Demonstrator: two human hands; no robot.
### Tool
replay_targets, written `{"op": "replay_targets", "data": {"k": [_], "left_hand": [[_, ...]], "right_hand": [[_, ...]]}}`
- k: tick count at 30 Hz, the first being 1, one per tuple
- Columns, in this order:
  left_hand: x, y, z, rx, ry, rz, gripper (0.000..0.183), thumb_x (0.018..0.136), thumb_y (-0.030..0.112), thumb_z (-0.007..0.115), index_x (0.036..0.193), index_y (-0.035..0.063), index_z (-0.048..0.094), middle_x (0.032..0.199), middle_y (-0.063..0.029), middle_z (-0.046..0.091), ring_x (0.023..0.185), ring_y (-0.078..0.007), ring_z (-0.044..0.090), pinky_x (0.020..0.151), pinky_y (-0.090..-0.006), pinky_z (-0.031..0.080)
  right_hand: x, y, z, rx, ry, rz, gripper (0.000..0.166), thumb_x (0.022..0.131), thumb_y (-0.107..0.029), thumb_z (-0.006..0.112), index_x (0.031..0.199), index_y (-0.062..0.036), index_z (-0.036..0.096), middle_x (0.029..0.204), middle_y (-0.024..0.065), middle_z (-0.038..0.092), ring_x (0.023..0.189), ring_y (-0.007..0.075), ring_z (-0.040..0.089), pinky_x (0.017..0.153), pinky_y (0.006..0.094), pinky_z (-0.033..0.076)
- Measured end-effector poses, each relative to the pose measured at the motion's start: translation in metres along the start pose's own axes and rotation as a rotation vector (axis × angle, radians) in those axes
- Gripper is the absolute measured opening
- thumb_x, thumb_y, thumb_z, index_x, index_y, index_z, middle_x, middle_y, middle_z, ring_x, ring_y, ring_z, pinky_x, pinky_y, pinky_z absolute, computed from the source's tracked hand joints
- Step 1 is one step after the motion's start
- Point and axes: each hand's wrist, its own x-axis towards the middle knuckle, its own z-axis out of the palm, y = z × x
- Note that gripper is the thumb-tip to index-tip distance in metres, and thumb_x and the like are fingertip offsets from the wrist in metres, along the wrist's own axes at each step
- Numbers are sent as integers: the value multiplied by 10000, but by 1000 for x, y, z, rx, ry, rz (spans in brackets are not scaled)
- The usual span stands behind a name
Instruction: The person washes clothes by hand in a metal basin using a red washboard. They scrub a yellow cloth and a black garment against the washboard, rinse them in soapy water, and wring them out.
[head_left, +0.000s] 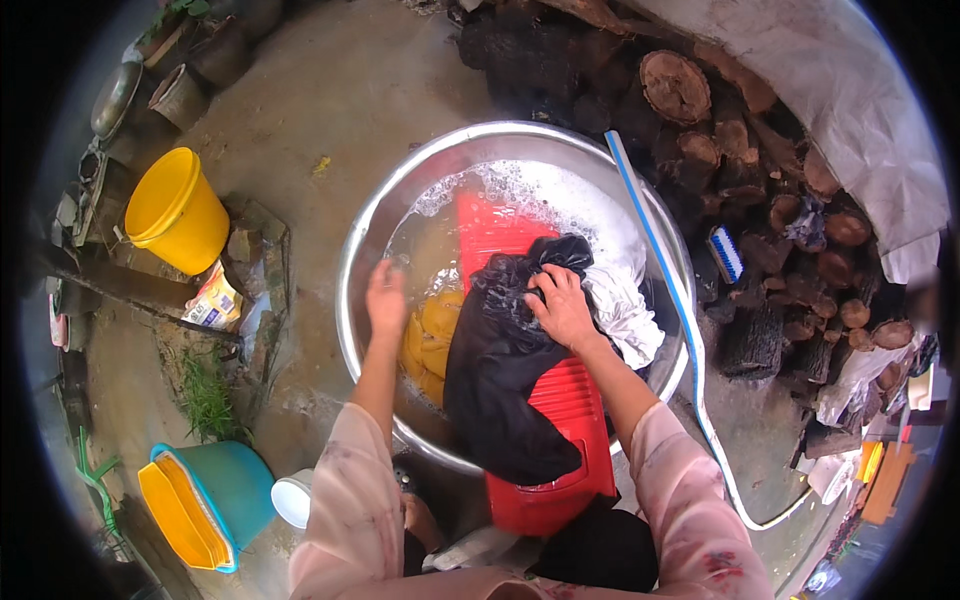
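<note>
A wide metal basin (365, 225) of sudsy water stands before me. A red plastic washboard (574, 405) leans in it, its near end out over the rim toward me. Wet black cloth (499, 382) drapes over the washboard, bunched at its upper end. My right hand (561, 306) grips that bunched part from above, fingers bent into it. My left hand (387, 296) is over the basin's left side, blurred, with nothing visible in it. Mustard-yellow cloth (431, 337) lies in the water left of the washboard, and white cloth (622, 315) to its right.
A white-and-blue hose (660, 251) crosses the basin's right rim. Stacked logs (750, 172) and a blue-and-white scrub brush (725, 255) are at right. At left stand a yellow bucket (184, 217), a teal tub (240, 480) holding yellow basins, and a white container (292, 501).
</note>
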Motion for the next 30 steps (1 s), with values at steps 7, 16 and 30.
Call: {"op": "replay_targets", "data": {"k": [7,16,30], "left_hand": [[-50,87,93,-11,-329,153,379,929,344,607,1182,69,675,1139,-157,683,1131,-242,610,983,-335,445],[-206,101,10,467,-472,759,219,864,250,620,984,72,661,1061,-135,557,1042,-349,526,907,-484,383],[-188,98,25,483,-528,766,211,847,252,612,930,64,564,1019,-142,555,1028,-336,526,895,-489,364]], "right_hand": [[28,-9,-10,-14,-118,-8,279,758,-203,669,1000,-91,588,1136,149,542,1038,382,507,845,522,474],[-121,-90,-66,482,-62,-116,240,662,-54,620,863,-44,490,911,156,527,929,362,535,821,441,441],[-79,-89,-79,259,-157,-36,306,745,-125,642,1015,-18,545,1027,216,552,1009,417,535,900,490,431]]}}
